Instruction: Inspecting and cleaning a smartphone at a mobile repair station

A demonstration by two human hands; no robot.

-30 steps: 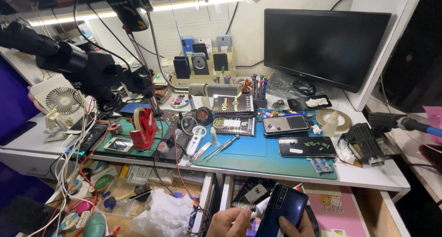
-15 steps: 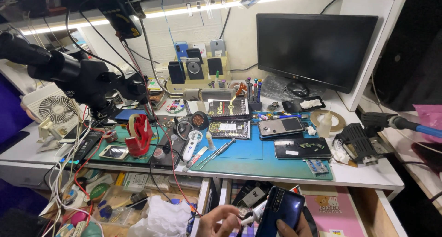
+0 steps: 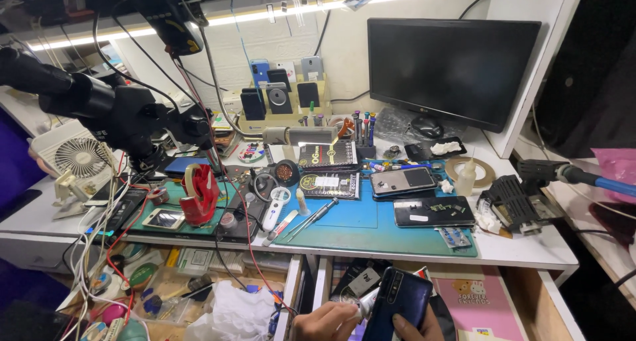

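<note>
At the bottom edge, over an open drawer, my right hand point(image 3: 414, 329) holds a dark blue smartphone point(image 3: 397, 302) tilted upright, its back toward me. My left hand point(image 3: 326, 322) pinches a small white tube point(image 3: 366, 304) whose tip touches the phone's left edge. Both hands are cut off by the frame. Above them lies a blue work mat point(image 3: 361, 223) with two opened phones point(image 3: 404, 180), tweezers and a screwdriver point(image 3: 318, 216).
A black microscope arm point(image 3: 112, 112) hangs over the left side. A red tape dispenser point(image 3: 199, 196), a white desk fan point(image 3: 78, 157), a dark monitor point(image 3: 450, 66), a phone rack point(image 3: 281, 96), a tape roll and bottle point(image 3: 469, 175), and cluttered open drawers point(image 3: 199, 301) surround the bench.
My view has dipped slightly lower and nearer the bench. My left hand has brought the white tube up against the phone's edge; the phone stays in my right hand.
</note>
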